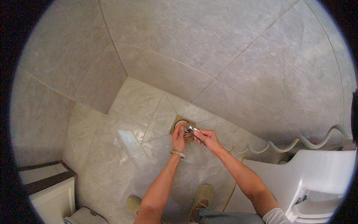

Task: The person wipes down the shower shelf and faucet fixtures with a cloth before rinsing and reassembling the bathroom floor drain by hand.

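Just in front of me is a square floor drain frame (pixel 175 119) set in the tiled floor, near the foot of the wall. My left hand (pixel 179 137), with a pale bangle (pixel 178 153) at its wrist, has its fingers around a round part (pixel 188 129) over the drain. From the right, my right hand (pixel 207 139) grips a metal tool (pixel 199 136) with a dark handle; its shiny end touches the round part. The exact kind of tool and what lies beneath the fingers are hard to make out.
Tiled walls (pixel 173 64) meet beyond the drain. A pale coiled hose (pixel 289 147) runs along the wall at right, above a white plastic fixture (pixel 321 168). At lower left stand a white cabinet (pixel 54 198) and a light-coloured lidded object (pixel 86 217). My clogs (pixel 204 193) rest on the floor.
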Demonstrator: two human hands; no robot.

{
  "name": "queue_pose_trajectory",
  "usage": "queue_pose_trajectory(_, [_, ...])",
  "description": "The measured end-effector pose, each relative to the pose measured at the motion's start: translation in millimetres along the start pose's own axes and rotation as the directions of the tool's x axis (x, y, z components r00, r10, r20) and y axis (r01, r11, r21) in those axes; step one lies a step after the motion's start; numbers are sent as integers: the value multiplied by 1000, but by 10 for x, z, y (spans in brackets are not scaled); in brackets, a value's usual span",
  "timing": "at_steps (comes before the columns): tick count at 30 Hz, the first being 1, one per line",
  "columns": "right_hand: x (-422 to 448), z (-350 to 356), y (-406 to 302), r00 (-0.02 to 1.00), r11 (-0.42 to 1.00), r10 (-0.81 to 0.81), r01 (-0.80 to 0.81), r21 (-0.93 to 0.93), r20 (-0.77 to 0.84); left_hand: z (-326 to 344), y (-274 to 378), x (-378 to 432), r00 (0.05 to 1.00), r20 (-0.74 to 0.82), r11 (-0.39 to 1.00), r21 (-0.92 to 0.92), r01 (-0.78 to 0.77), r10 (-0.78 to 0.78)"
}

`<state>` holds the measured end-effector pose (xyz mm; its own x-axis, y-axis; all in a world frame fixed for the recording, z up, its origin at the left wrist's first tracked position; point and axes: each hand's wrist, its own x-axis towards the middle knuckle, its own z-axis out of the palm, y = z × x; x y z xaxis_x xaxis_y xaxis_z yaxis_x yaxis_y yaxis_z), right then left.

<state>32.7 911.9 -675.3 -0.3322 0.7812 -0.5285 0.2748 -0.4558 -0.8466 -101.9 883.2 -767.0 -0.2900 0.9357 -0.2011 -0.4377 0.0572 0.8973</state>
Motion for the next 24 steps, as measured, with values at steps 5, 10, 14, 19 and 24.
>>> queue_pose_trajectory(5, [-32,-15,-80,999,999,43,-42,20,-11,34,-73,4,999,46,982,-187,28,-20])
queue_pose_trajectory(10, [-1,-15,-31,1000,999,20,-20,-40,4,-77,-127,104,996,50,997,10,-70,69])
queue_pose_trajectory(14, [23,-129,31,999,998,28,-30,-46,-43,81,103,90,997,-26,986,149,80,-77])
queue_pose_trajectory(19, [-15,-181,9,994,999,45,-45,-2,-96,-100,49,98,966,97,880,-399,257,-239])
queue_pose_trajectory(24, [-13,-234,114,996,996,59,-63,-64,-61,-23,102,61,990,118,968,-228,100,-75])
